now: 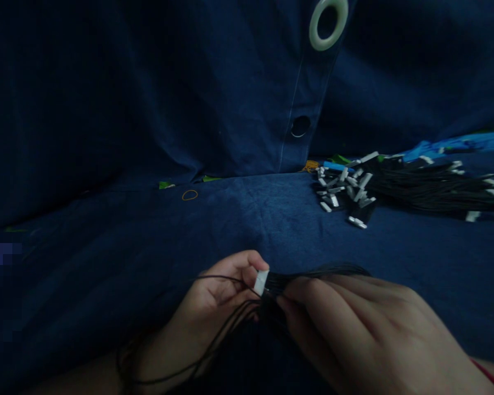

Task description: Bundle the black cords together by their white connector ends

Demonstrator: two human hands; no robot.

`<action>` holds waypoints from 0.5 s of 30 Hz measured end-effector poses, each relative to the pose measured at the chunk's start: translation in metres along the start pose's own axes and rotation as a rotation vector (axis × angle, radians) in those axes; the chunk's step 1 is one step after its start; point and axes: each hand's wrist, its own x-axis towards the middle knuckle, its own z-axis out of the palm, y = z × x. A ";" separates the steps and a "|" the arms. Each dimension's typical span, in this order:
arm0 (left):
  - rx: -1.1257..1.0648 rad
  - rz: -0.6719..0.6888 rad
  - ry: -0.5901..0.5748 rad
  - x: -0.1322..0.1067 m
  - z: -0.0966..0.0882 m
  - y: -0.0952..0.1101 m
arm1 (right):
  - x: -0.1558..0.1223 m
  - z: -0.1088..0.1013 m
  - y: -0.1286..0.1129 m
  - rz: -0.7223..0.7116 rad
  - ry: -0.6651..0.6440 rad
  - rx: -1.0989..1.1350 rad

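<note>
Navy cloth (271, 230) covers the work surface and meets a hanging navy fabric panel (230, 109) along a fold behind. The panel carries a pale green ring (328, 24) and a dark round eyelet (300, 126). Landmark: a heap of black wire harnesses (428, 189) lying on the cloth, with white connectors (333, 200) bunched at its left end. A bright blue bundle (456, 145) lies just behind the heap. Both hands work well in front of the heap and to its left. The left hand (218, 299), partly closed with fingers curled, has hold of a single white connector (260, 282) at its fingertips. A bundle of thin black wires (296, 271) runs from that connector toward the heap's side, and loose strands (226, 323) trail back past the left wrist. The right hand (354, 323), nearer the heap, is nearly closed, its fingers (300, 291) pinching the wires just beside the connector; the exact grip is partly hidden. A thin red cord (488, 376) circles the right wrist. One orange rubber band (310, 165) touches the heap's back left edge; a second (190, 195) lies well left of it, near small green scraps (167, 185).
</note>
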 end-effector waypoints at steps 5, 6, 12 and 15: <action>-0.028 -0.037 0.045 -0.002 0.002 -0.006 | -0.003 0.001 -0.001 0.005 0.001 -0.002; -0.036 -0.037 0.044 -0.002 0.003 -0.007 | -0.003 0.001 -0.002 0.006 0.008 -0.001; 0.027 -0.017 0.056 -0.001 0.002 -0.007 | -0.002 0.003 -0.001 -0.005 -0.061 0.040; 0.083 -0.021 0.078 0.002 0.000 -0.006 | -0.004 0.004 -0.002 -0.004 -0.081 0.036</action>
